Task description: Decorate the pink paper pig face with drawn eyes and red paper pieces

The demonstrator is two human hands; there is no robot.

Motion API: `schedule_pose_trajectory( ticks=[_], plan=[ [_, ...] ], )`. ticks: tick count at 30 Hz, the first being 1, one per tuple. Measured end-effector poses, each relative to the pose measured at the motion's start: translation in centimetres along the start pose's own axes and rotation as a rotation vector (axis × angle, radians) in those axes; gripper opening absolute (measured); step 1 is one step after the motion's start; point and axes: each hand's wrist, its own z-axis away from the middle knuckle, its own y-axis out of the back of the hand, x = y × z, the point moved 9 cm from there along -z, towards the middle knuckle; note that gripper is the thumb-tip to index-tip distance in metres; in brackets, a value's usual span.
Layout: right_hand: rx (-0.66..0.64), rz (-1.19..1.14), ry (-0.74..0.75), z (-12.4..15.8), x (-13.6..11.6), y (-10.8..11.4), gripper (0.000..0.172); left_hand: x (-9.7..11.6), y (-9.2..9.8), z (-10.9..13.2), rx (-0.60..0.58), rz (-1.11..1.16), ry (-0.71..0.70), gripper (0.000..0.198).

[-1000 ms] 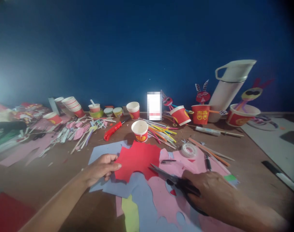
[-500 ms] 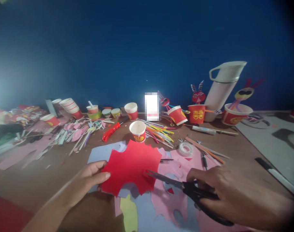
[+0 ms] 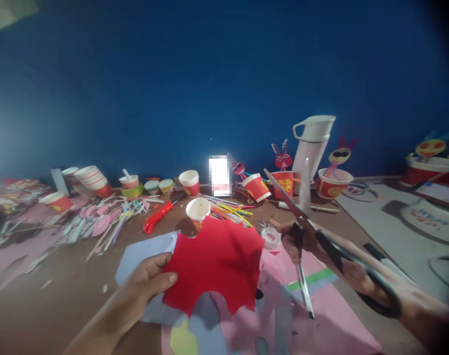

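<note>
My left hand (image 3: 146,281) pinches the left edge of a red paper sheet (image 3: 217,266) between thumb and fingers. Scalloped curves and points run along the sheet's outline. To its right, my right hand (image 3: 313,244) holds black-handled scissors (image 3: 283,190), blades spread wide and pointing up, apart from the paper. Beneath the fingers of that hand a slim pen (image 3: 304,291) slants downward; I cannot tell whether the fingers grip it. Below lie pink paper (image 3: 331,315), blue paper (image 3: 135,261) and a yellow paper piece (image 3: 183,340).
A paper cup (image 3: 198,209) stands just behind the red sheet, near coloured sticks (image 3: 227,212) and a tape roll (image 3: 270,236). A red utility knife (image 3: 157,217) lies left. Paper scraps (image 3: 102,217) spread further left. Against the wall stand a white jug (image 3: 313,143) and cup figures (image 3: 283,172).
My right hand has swung the scissors away from the red sheet and tipped the blades up and open. The sheet has shifted slightly right, still in my left hand. The view has turned right.
</note>
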Motion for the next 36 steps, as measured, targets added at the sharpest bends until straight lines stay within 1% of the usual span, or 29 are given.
schedule_pose_trajectory(
  ticks=[2, 3, 6, 8, 11, 13, 16, 21, 24, 27, 31, 34, 36],
  plan=[
    [-0.01, -0.114, 0.019, -0.7, 0.0, -0.3, 0.054, 0.2, -1.0, -0.7, 0.009, 0.034, -0.018, 0.032],
    [0.009, -0.185, 0.004, -1.1, 0.4, -0.4, 0.049, 0.4, -1.5, -1.1, 0.01, 0.052, -0.025, 0.033],
    [0.157, -0.365, -0.083, -2.1, 2.6, 0.1, 0.034, 1.4, -3.3, -2.3, -0.019, 0.093, -0.075, 0.035],
    [0.218, -0.452, -0.117, -2.5, 4.3, 0.3, 0.028, 2.1, -4.4, -3.1, -0.051, 0.106, -0.113, 0.037],
    [0.247, -0.506, -0.129, -2.8, 5.9, 0.4, 0.023, 2.8, -5.4, -4.3, -0.075, 0.11, -0.132, 0.039],
    [0.265, -0.499, -0.134, -2.8, 6.3, 0.7, 0.021, 2.8, -5.6, -4.9, -0.075, 0.105, -0.126, 0.039],
    [0.318, -0.538, -0.169, -2.8, 6.4, 1.0, 0.023, 2.5, -6.0, -5.4, -0.092, 0.119, -0.122, 0.04],
    [0.401, -0.58, -0.218, -3.1, 6.8, 1.2, 0.033, 1.7, -6.5, -5.8, -0.115, 0.157, -0.122, 0.04],
    [0.441, -0.601, -0.228, -3.3, 7.4, 1.4, 0.043, 1.4, -6.5, -5.8, -0.128, 0.177, -0.119, 0.041],
    [0.438, -0.612, -0.23, -3.4, 7.8, 1.4, 0.052, 1.4, -6.1, -5.8, -0.129, 0.184, -0.126, 0.041],
    [0.349, -0.594, -0.238, -3.4, 7.8, 0.8, 0.045, 1.3, -5.6, -5.8, -0.121, 0.166, -0.135, 0.039],
    [0.3, -0.55, -0.221, -3.4, 7.4, 0.6, 0.042, 1.2, -5.8, -5.7, -0.129, 0.145, -0.143, 0.036],
    [0.293, -0.508, -0.197, -3.4, 6.8, 0.8, 0.043, 1.4, -6.1, -5.6, -0.121, 0.12, -0.168, 0.034]
  ],
)
